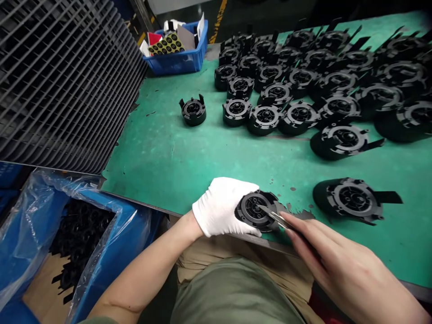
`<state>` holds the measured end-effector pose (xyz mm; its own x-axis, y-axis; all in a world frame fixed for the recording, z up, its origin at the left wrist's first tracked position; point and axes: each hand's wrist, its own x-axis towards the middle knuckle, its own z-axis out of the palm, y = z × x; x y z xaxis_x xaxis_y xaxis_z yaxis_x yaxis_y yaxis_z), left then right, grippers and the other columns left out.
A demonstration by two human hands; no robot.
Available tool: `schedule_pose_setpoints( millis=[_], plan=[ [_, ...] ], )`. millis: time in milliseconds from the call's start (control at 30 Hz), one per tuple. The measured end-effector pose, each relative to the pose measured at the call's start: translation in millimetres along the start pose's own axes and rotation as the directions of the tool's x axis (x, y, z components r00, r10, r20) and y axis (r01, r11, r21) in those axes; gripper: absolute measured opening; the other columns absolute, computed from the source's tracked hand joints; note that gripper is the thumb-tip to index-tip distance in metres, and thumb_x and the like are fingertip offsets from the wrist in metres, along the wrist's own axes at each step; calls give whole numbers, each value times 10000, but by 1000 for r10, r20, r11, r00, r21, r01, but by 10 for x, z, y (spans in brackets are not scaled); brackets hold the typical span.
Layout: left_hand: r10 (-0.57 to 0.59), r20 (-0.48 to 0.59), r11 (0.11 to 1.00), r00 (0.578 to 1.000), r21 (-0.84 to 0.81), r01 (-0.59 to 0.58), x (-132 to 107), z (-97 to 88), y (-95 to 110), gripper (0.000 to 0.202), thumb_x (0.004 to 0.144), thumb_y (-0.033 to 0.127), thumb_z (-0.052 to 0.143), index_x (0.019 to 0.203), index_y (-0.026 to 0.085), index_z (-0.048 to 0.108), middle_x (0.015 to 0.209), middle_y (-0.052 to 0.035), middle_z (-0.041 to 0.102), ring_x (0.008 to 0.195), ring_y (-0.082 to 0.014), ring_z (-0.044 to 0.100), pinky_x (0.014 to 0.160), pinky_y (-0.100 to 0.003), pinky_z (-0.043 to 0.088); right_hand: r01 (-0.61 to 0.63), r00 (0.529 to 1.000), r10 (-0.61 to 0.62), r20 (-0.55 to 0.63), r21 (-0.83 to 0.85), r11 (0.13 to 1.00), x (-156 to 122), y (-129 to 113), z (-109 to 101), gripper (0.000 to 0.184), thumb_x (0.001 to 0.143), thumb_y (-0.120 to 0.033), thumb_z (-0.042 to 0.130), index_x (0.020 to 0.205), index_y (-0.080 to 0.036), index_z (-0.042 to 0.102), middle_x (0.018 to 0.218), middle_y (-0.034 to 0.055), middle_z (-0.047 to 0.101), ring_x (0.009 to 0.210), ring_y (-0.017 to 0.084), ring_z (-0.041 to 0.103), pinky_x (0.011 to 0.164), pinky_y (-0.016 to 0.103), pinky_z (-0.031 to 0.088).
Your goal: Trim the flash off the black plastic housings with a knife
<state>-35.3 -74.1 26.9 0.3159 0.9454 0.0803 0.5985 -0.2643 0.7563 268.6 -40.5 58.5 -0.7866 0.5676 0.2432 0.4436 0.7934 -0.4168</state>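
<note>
My left hand [227, 207], in a white glove, is closed around a round black plastic part [251, 211] at the table's near edge. The part's ribbed face with its central hub is turned up. Bare, my right hand [324, 252] pinches a slim metal knife [275, 217] that looks like a scalpel. Its pointed blade lies over the part's face, near the hub; whether it touches cannot be made out. Another such part [354, 200], with a long tab, lies to the right of my right hand.
Rows of similar black parts [266, 116] cover the back right of the green table [162, 153]; one part [193, 111] stands apart. A blue bin [175, 62] sits at the back. Stacked black grids [67, 85] rise at left, above a plastic-lined blue crate [111, 245] holding black parts.
</note>
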Motion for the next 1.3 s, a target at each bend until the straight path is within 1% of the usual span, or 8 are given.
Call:
schedule_pose_setpoints(
  millis=[133, 333, 600, 900, 967, 1100, 1200, 1300],
  plan=[
    [20, -18, 1000, 1000, -6, -20, 10, -5, 10, 676, 904, 865, 913, 1156, 251, 784, 1102, -66, 887, 1051, -337, 881, 913, -409, 614, 15, 1000, -14, -4, 66, 998, -1, -19, -2, 388, 1237, -273, 566, 1617, -214, 621, 1269, 105, 875, 983, 214, 885, 803, 300, 691],
    [32, -29, 999, 999, -16, -32, 22, -9, 34, 576, 950, 792, 905, 1089, 248, 775, 1039, -42, 868, 977, -289, 862, 845, -381, 567, -15, 1000, 15, 1, 95, 995, -25, -104, 13, 330, 1250, -290, 554, 1559, -220, 646, 1151, 59, 874, 931, 175, 885, 809, 245, 683],
    [25, -17, 1000, 1000, -5, -26, 0, 1, 18, 613, 924, 796, 938, 1133, 240, 782, 1134, -73, 883, 1046, -310, 865, 888, -387, 578, -42, 998, 46, -32, 116, 992, 9, -124, 6, 303, 1257, -307, 546, 1511, -219, 687, 1128, 58, 891, 894, 169, 890, 780, 225, 687],
    [34, -62, 999, 998, -6, -34, 29, 1, 64, 562, 962, 795, 880, 1014, 254, 736, 967, -30, 844, 927, -276, 851, 815, -381, 551, -122, 991, 101, 86, 299, 946, 31, -80, -53, 263, 1243, -333, 592, 1412, -279, 786, 1168, 4, 942, 901, 172, 914, 760, 179, 697],
    [34, -51, 999, 998, -8, -34, 29, 4, 52, 571, 952, 797, 896, 1041, 251, 755, 998, -37, 857, 947, -280, 858, 828, -383, 562, -132, 991, 121, 58, 262, 956, 29, -79, -51, 260, 1242, -361, 594, 1423, -286, 766, 1184, 10, 936, 919, 178, 913, 762, 201, 697],
    [27, -37, 1000, 999, -12, -28, 10, 26, -3, 650, 908, 836, 926, 1118, 237, 786, 1099, -72, 887, 1035, -312, 878, 887, -393, 596, -82, 995, 83, -56, 25, 996, 2, -51, -27, 221, 1232, -360, 619, 1378, -243, 736, 1181, 36, 894, 933, 175, 889, 816, 257, 661],
    [30, -43, 999, 999, -12, -30, -2, 40, -24, 665, 902, 835, 934, 1151, 234, 793, 1120, -79, 893, 1058, -324, 882, 909, -396, 604, 18, 998, -26, -59, -143, 990, -1, -36, -17, 207, 1232, -304, 603, 1366, -197, 720, 1137, 51, 864, 900, 171, 856, 796, 300, 605],
    [30, -47, 1000, 998, -3, -30, 3, 38, -7, 630, 919, 808, 930, 1131, 232, 787, 1094, -77, 889, 1030, -317, 880, 902, -394, 601, 26, 998, -40, -54, -238, 971, 23, -37, -18, 219, 1237, -289, 569, 1355, -174, 713, 1091, 59, 840, 816, 170, 804, 708, 336, 544]
  ],
)
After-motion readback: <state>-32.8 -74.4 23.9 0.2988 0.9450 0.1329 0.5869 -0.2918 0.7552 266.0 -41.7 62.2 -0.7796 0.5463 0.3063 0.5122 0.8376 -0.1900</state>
